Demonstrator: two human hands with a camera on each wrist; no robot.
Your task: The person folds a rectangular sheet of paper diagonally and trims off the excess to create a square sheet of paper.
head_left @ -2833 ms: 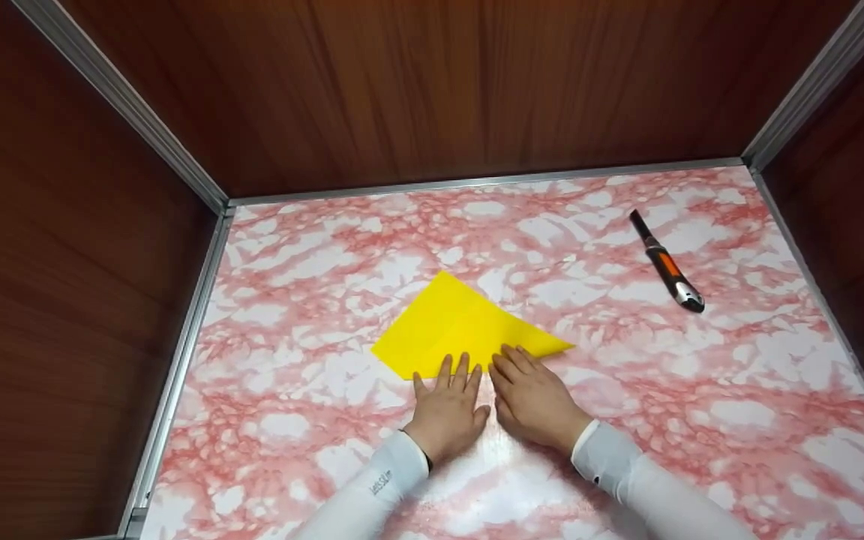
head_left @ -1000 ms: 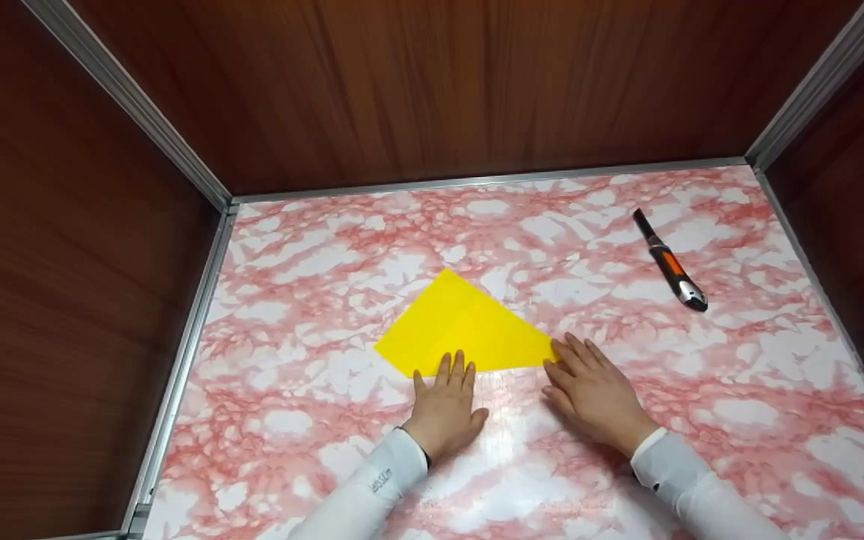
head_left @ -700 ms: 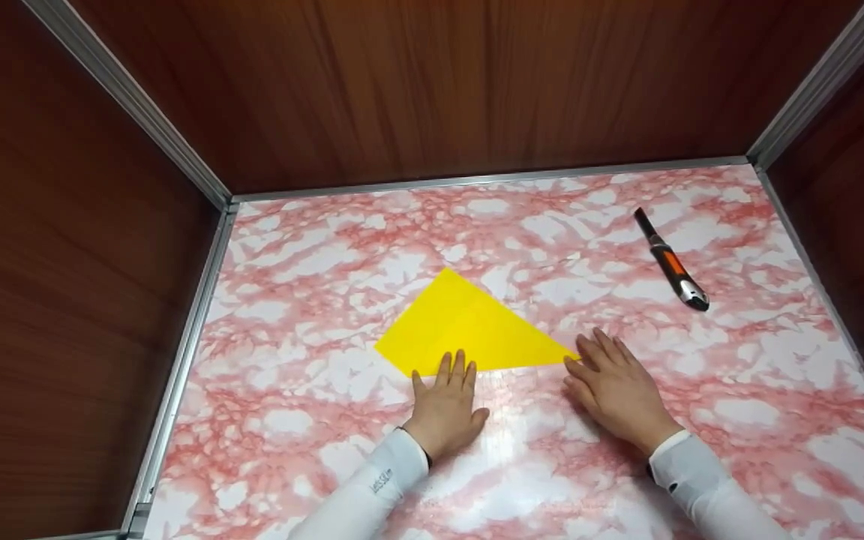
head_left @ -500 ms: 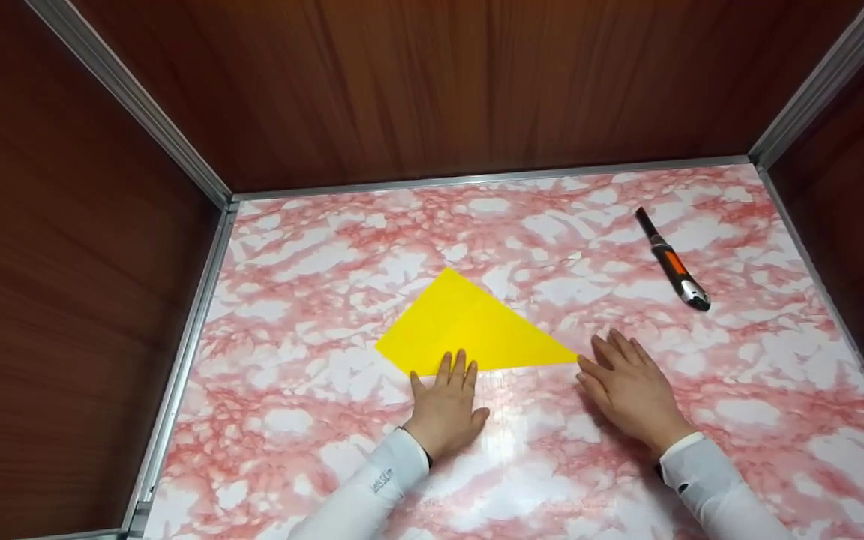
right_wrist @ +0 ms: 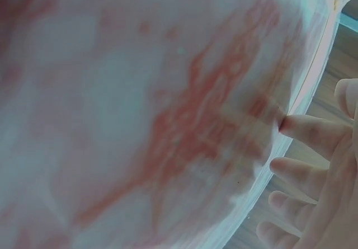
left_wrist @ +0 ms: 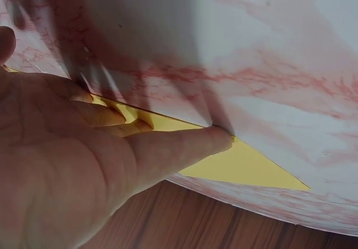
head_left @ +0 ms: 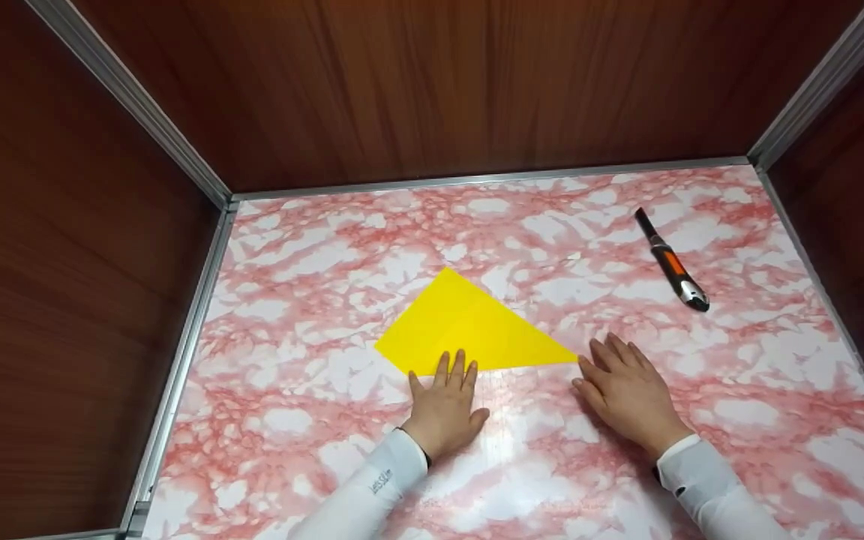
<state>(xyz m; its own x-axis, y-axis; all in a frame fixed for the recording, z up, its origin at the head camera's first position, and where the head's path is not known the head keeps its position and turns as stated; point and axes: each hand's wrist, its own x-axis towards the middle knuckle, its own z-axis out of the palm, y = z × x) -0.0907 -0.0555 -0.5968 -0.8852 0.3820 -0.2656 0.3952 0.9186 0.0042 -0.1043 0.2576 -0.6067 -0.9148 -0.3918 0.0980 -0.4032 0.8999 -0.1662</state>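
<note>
A sheet of yellow paper (head_left: 469, 322), folded into a four-sided, kite-like shape, lies flat on the table in the head view. My left hand (head_left: 443, 416) rests at its near edge, fingers spread and straight, their tips on the paper. The left wrist view shows those fingers (left_wrist: 179, 151) from the side, laid along the folded edge. At the paper's pointed right corner, the index fingertip of my right hand (head_left: 634, 394) touches the tip. The other right fingers are extended over the table, holding nothing. In the right wrist view the right fingers (right_wrist: 313, 134) appear at the right border.
A slim black tool (head_left: 672, 262) with an orange panel and silver end lies at the back right. Dark wood-look panels (head_left: 432, 90) with metal edging enclose the red-and-white marbled table (head_left: 312, 450) at the back and both sides.
My right hand has slid rightward along the paper's near edge, from beside the left hand to the right corner. The right corner now lies flat. The left hand has stayed in place.
</note>
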